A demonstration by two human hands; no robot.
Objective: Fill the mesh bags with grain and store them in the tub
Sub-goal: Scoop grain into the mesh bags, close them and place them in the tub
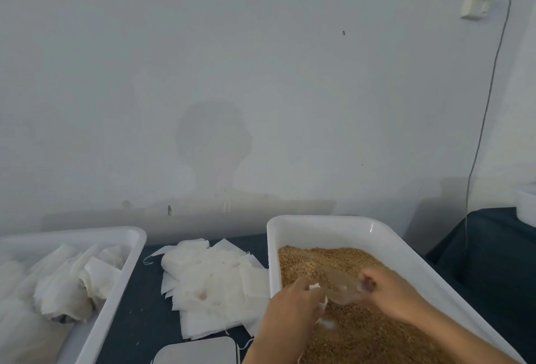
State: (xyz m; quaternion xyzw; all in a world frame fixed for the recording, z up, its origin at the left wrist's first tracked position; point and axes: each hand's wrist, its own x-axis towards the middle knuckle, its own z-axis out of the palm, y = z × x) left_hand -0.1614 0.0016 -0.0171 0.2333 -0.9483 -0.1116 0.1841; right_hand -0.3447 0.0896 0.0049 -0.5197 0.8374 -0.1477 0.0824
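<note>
A white tub (pixel 324 227) at the right holds brown grain (pixel 327 259). Over the grain, my left hand (pixel 290 311) grips a small white mesh bag (pixel 320 302), mostly hidden by the fingers. My right hand (pixel 388 297) holds a clear plastic scoop (pixel 342 286) whose bowl is right at the bag's mouth. A pile of empty white mesh bags (pixel 214 282) lies on the dark tabletop between the tubs. A second white tub (pixel 127 265) at the left holds several filled bags (pixel 66 291).
A flat white scale (pixel 197 350) sits at the bottom edge, below the bag pile. A grey wall rises just behind the table. A cable (pixel 487 102) hangs from a wall socket at the right, above another dark table with a white container (pixel 526 201).
</note>
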